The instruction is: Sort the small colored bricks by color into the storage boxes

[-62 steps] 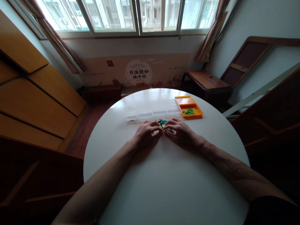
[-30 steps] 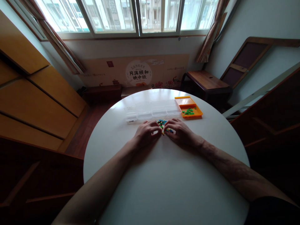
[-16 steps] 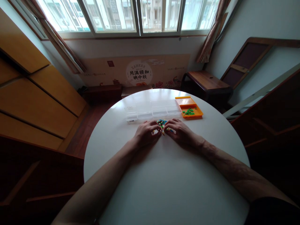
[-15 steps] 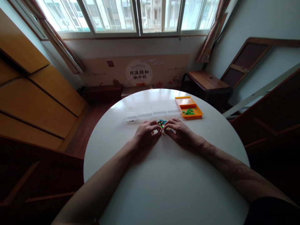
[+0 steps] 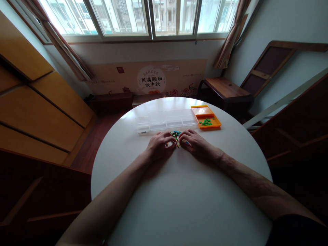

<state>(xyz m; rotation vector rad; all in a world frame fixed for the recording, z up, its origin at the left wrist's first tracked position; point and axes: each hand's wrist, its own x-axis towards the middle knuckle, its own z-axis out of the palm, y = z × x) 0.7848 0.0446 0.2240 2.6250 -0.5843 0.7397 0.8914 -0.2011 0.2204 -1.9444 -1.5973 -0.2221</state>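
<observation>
Head view: small mixed-colour pcs (image 5: 175,134) on table (image 5: 179,198), betw. & just beyond L hand (image 5: 159,143) and R hand (image 5: 195,140), approx. equidistant; overall long axis unclear. Both hands half-curled; whether either grips a pc, can't tell.

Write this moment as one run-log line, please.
left hand, right hand: at colorful small pieces, grip unclear | orange tray: green pieces inside | clear compartments: beside orange tray
</observation>
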